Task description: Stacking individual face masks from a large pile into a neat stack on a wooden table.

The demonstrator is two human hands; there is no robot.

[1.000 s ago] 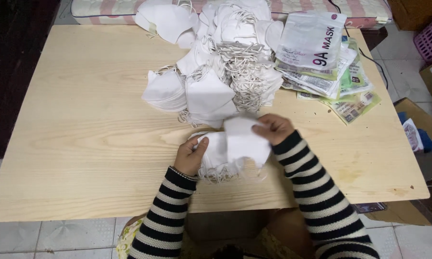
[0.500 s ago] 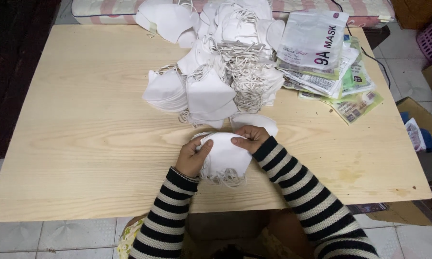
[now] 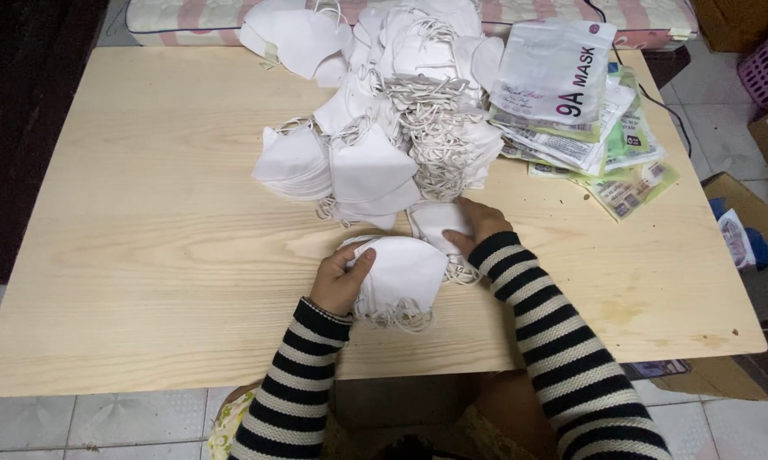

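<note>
**Hands on white masks at a pale wooden surface**

Head view, looking down: left hand (image 3: 340, 281) rests at the near middle of the surface (image 3: 145, 213), its fingers (image 3: 358, 262) curled and pressed against the left edge of a small stack of white folded masks (image 3: 401, 277), thumb on top, so the stack is pinched between thumb and fingers; loose ear loops spill out from under the stack toward the person. Right hand (image 3: 476, 223) lies just beyond and to the right of that stack; its fingers are laid flat and close together on a single white mask (image 3: 439, 223) that lies on the surface, touching the near edge of the big pile; whether the fingers grip the mask or only press it, I cannot tell. Both arms wear black-and-white striped sleeves (image 3: 563, 349).

Farther out, a large heap of white masks (image 3: 384, 128) with tangled elastic loops covers the middle of the far half of the surface; several fanned stacks sit at its near left side. To the right of the heap lies a spread of flat printed packets (image 3: 571, 111), white and green, overlapping one another. Past the far edge runs a striped cushion (image 3: 196, 17); a cardboard box (image 3: 742, 221) stands on the tiled floor (image 3: 103, 422) at the right.
</note>
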